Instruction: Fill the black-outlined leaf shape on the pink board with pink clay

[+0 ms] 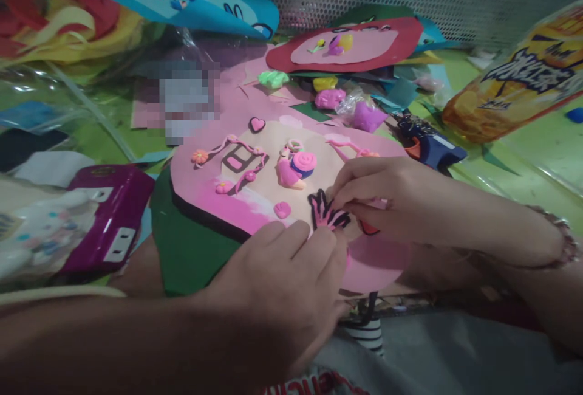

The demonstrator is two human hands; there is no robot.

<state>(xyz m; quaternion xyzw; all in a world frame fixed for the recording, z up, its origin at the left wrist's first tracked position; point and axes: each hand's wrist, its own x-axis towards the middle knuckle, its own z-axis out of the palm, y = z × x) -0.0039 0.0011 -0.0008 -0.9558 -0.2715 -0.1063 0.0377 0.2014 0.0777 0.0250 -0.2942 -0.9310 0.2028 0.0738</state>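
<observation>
A pink heart-shaped board with a beige middle lies in front of me. It carries clay figures: a pink house outline, a snail, a small heart and a shell. A black and pink striped clay shape sits at the board's near edge. My left hand comes from below, its curled fingertips pressing on that shape. My right hand, with a bracelet on the wrist, reaches in from the right and pinches the same shape with closed fingers.
Lumps of green, yellow and pink clay and a purple bagged lump lie behind the board. A red board, a blue tool, a snack bag and a magenta case surround it.
</observation>
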